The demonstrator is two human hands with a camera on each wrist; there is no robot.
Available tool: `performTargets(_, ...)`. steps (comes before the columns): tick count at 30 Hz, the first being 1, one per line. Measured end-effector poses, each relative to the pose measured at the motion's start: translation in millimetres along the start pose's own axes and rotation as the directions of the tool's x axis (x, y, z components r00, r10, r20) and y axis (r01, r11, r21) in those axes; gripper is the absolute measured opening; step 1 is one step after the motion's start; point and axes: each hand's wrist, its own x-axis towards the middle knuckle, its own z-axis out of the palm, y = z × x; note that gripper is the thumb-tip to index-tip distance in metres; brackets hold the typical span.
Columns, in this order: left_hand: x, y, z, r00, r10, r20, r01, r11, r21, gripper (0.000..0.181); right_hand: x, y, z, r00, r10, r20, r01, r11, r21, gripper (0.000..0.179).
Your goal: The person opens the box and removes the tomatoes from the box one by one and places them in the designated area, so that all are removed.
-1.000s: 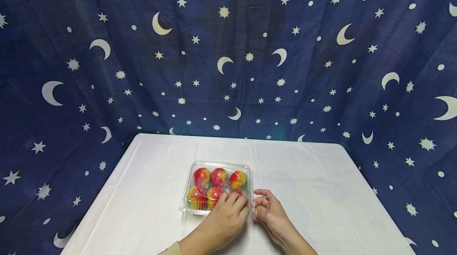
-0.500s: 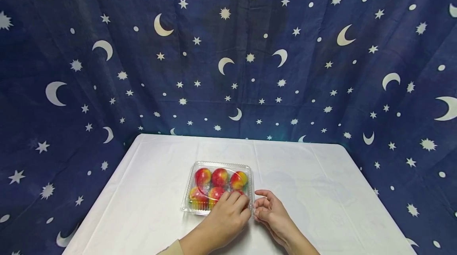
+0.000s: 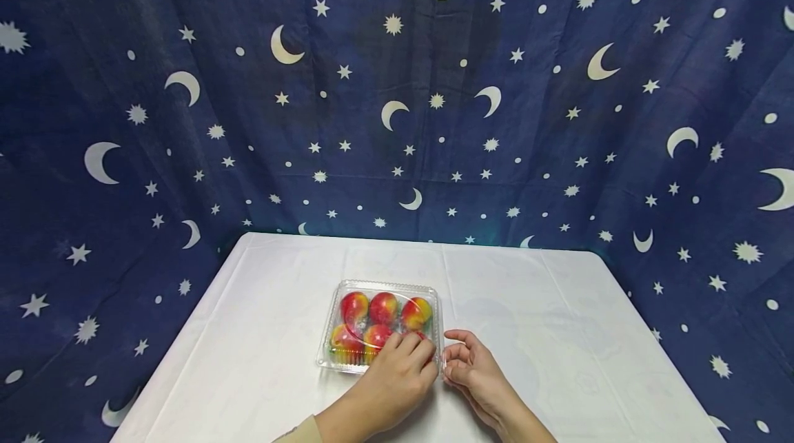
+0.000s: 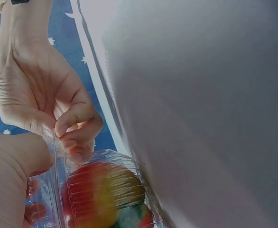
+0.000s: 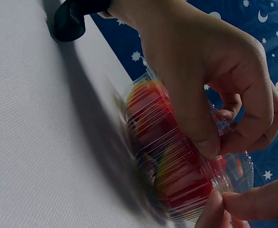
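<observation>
A clear plastic clamshell container stands on the white-covered table, its lid down over several red-and-yellow fruits. My left hand reaches over the front right part of the lid and grips its front rim, thumb in front and fingers on top, hiding part of one fruit. At the front right corner, my right hand pinches the rim between thumb and index finger. The left wrist view shows that pinch of the right hand close to the left thumb. In the right wrist view, ribbed container walls show below the left hand.
White cloth covers the table, whose far edge meets a dark blue curtain patterned with moons and stars. The curtain also hangs along both sides. A black band sits on the left wrist.
The head view has shifted slightly, so everything sits a little farther right in it. Both hands keep the same hold on the container, which has not visibly moved on the table.
</observation>
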Motion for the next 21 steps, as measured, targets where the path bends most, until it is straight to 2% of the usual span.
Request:
performTargets(6, 1.7, 0.8, 0.9, 1.0, 0.021, -0.013, -0.021, 0.999, 0.031, 0.008, 0.5, 0.2, 0.4, 1.0, 0.005, -0.006, -0.005, 1.0, 0.004, 0.08)
performTargets(10, 1.3, 1.0, 1.0, 1.0, 0.023, 0.001, -0.023, 0.999, 0.047, 0.008, 0.3, 0.4, 1.4, 1.0, 0.013, -0.016, -0.013, 1.0, 0.012, 0.08)
performTargets(21, 0.6, 1.1, 4.3, 1.0, 0.002, -0.019, -0.001, 0.999, 0.037, 0.007, 1.1, 0.7, 3.6, 0.999, 0.016, -0.04, -0.015, 1.0, 0.019, 0.08)
